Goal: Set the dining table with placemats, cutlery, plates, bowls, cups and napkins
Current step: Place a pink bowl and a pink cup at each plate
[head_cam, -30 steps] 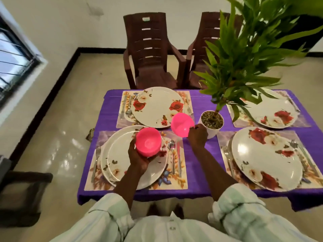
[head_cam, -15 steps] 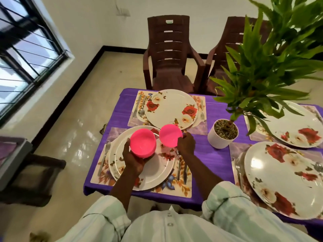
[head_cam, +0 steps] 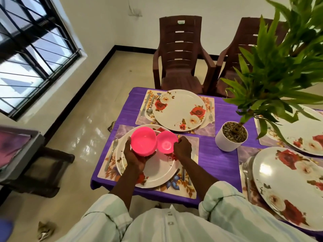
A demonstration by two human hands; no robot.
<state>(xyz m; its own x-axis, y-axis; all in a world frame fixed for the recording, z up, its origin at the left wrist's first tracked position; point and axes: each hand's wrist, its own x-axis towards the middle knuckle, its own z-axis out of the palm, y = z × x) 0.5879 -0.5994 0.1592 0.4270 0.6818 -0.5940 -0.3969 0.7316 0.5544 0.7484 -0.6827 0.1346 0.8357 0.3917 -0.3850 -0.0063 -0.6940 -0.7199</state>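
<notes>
Two pink bowls over the near-left plate [head_cam: 153,172]: bigger bowl [head_cam: 143,144] cupped in left hand [head_cam: 135,158], smaller bowl [head_cam: 167,142] gripped by right hand [head_cam: 182,148]. Placemats, plates, cutlery down; bowls, cups, napkins still to go.

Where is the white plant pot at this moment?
In the head view, the white plant pot stands on the purple tablecloth, right of the right hand and between the floral plates.

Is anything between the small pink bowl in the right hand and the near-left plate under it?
Nothing visible. The small pink plastic bowl in the right hand hangs over bare white floral plate. The larger pink plastic bowl, in the left hand, sits beside it.
</notes>
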